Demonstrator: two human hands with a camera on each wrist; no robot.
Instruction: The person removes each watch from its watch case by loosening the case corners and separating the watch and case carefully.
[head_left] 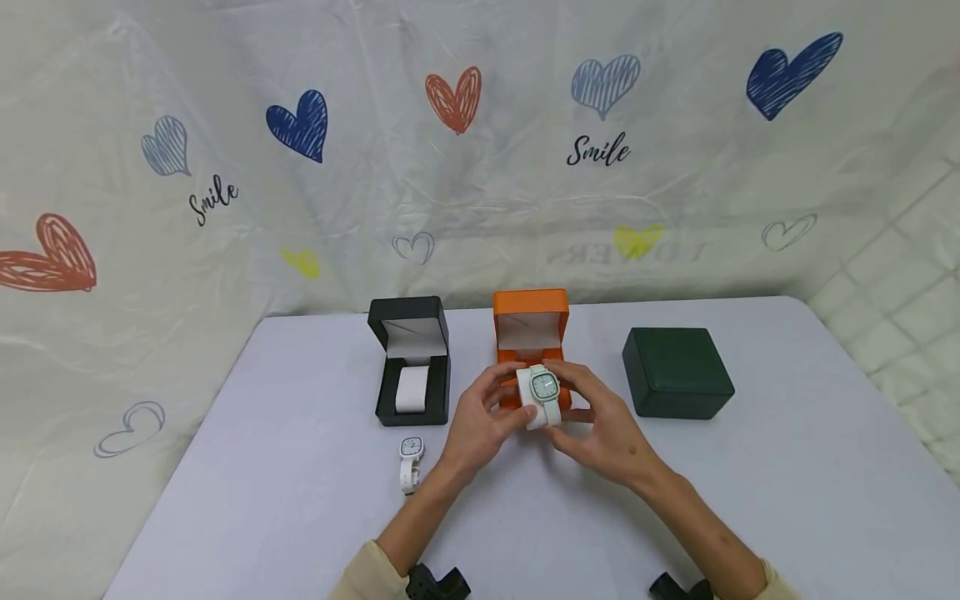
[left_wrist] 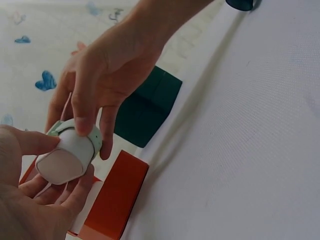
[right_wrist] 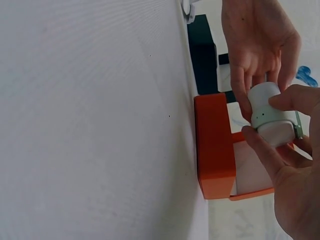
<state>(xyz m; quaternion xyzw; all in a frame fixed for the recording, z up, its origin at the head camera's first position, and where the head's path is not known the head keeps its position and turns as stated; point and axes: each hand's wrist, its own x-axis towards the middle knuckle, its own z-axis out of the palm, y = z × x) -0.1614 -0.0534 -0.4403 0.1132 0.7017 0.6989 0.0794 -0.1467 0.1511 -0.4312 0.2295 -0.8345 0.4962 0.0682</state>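
Note:
A pale green wristwatch (head_left: 545, 386) with a square face is wrapped round a white watch cushion (left_wrist: 60, 166). My left hand (head_left: 480, 423) grips the cushion by its left end, thumb and fingers on opposite sides. From the right, my right hand (head_left: 603, 433) holds the watch with the cushion inside it, its fingers spread around the strap. Both hands are above the front of an orange watch box (head_left: 531, 301), whose lid stands raised with a pale lining; the hands hide much of its lower part.
Left of the orange box is an opened black watch box (head_left: 381, 392) with a white cushion (head_left: 412, 390) inside. A white watch (head_left: 410, 462) lies in front of it, near my left forearm. To the right, a green box (head_left: 675, 367) sits closed on the white tabletop (head_left: 787, 483).

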